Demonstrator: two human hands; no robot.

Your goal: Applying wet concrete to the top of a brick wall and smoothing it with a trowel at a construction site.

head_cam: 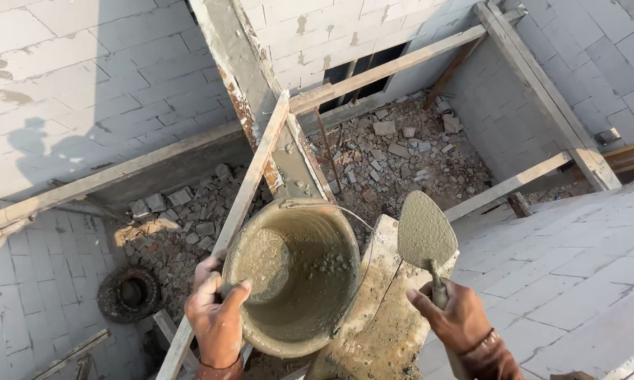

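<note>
A mortar-caked bucket [296,274] tilts toward me at the bottom middle, with grey mortar coating its inside. My left hand [215,317] grips its left rim, thumb hooked over the edge. My right hand [457,317] holds the handle of a pointed trowel [424,231], whose blade is coated with wet mortar and raised to the right of the bucket. The bucket rests by a mortar-smeared board [383,309] beneath both hands.
I look down from a height into a room of grey block walls [85,77]. Wooden planks [394,67] and a steel beam [253,84] cross the gap. Rubble [394,155] and a black tyre [128,294] lie on the floor far below.
</note>
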